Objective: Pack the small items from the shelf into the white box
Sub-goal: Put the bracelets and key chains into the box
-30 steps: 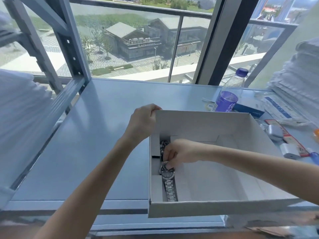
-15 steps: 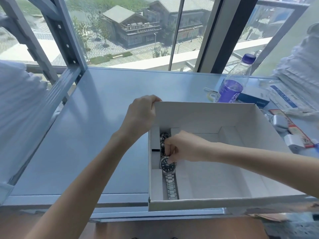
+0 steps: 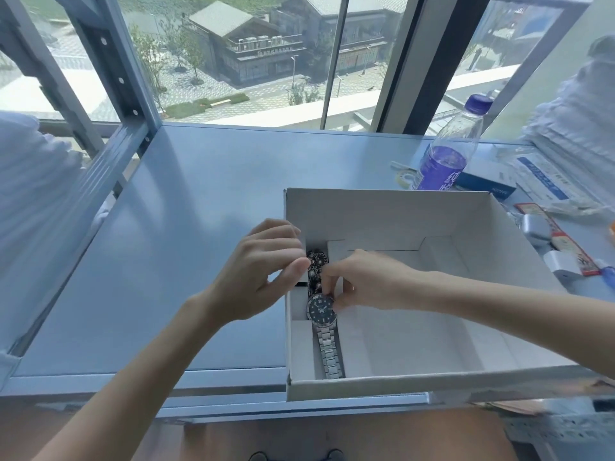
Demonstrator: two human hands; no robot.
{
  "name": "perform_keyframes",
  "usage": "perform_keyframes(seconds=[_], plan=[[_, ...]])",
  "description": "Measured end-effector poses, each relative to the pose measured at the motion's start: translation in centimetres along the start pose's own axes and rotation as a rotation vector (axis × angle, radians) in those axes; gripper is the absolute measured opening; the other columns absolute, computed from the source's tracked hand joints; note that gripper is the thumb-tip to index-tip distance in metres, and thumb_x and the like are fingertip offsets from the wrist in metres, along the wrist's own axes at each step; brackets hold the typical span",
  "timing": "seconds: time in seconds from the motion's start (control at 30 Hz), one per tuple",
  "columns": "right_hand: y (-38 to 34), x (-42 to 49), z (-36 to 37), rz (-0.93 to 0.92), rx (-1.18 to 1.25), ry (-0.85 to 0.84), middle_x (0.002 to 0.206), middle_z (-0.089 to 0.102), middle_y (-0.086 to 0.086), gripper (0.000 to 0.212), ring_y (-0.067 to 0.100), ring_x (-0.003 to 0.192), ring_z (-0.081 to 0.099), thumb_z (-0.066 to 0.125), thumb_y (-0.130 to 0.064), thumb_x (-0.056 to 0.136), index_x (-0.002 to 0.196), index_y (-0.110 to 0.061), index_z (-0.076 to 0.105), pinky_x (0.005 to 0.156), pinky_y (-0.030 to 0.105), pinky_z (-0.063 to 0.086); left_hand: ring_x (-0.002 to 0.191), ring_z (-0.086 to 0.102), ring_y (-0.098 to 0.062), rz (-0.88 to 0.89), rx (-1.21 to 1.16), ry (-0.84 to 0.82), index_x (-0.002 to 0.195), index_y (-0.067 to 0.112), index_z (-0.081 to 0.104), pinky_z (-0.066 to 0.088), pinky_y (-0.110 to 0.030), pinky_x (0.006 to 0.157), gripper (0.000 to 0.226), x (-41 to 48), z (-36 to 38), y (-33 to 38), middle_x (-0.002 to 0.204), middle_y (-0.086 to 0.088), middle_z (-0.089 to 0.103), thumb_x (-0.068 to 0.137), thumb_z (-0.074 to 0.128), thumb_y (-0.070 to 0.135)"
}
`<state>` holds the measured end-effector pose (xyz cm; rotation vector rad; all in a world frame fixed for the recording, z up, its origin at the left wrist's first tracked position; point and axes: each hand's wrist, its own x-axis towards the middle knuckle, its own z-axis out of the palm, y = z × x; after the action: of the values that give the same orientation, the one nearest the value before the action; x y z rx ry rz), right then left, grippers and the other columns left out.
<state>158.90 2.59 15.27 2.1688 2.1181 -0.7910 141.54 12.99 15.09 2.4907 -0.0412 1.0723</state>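
Observation:
The white box stands open on the shelf. Along its left inner wall lies a silver watch with a dark dial and a metal band, and a dark beaded string lies just beyond the dial. My right hand reaches in from the right and pinches the watch at the dial's upper edge. My left hand curls over the box's left wall, its thumb tip beside the beads.
To the right of the box stand a purple-labelled water bottle, a blue-and-white carton, a small silver case, a white adapter and printed packets. Steel shelf posts rise at the left, with a window behind.
My left hand has slid from the box's far left corner down along the left wall toward the beads. My right hand stays on the watch. The camera has tilted up a little.

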Motion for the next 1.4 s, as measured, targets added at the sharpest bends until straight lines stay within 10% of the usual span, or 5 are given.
perform_keyframes(seconds=[0.53, 0.8, 1.4], plan=[[-1.0, -0.6, 2.0, -0.028, 0.071, 0.179, 0.084, 0.055, -0.009, 0.018, 0.013, 0.069, 0.052, 0.074, -0.024, 0.077, 0.086, -0.019, 0.059, 0.062, 0.030, 0.045, 0.053, 0.032, -0.024, 0.005, -0.088, 0.136, 0.051, 0.009, 0.032, 0.033, -0.035, 0.067, 0.053, -0.4, 1.1, -1.2, 0.050, -0.003, 0.035, 0.100, 0.018, 0.024], [-1.9, 0.5, 0.6, 0.135, 0.367, -0.053, 0.095, 0.066, 0.004, 0.040, 0.006, 0.050, 0.057, 0.073, -0.014, 0.075, 0.105, -0.014, 0.045, 0.047, 0.014, 0.041, 0.056, 0.031, -0.020, 0.007, -0.092, 0.102, 0.052, 0.009, 0.033, 0.032, -0.030, 0.070, 0.052, -0.7, 1.0, -1.6, 0.051, -0.002, 0.036, 0.100, 0.019, 0.022], [-1.9, 0.8, 0.7, 0.101, 0.067, -0.015, 0.054, 0.055, -0.012, 0.020, -0.007, 0.048, 0.049, 0.066, -0.032, 0.082, 0.096, -0.018, 0.063, 0.043, 0.012, 0.034, 0.056, 0.032, -0.021, 0.019, -0.088, 0.103, 0.054, 0.010, 0.033, 0.034, -0.029, 0.072, 0.049, -0.7, 1.0, -1.9, 0.052, -0.002, 0.036, 0.100, 0.019, 0.020]])
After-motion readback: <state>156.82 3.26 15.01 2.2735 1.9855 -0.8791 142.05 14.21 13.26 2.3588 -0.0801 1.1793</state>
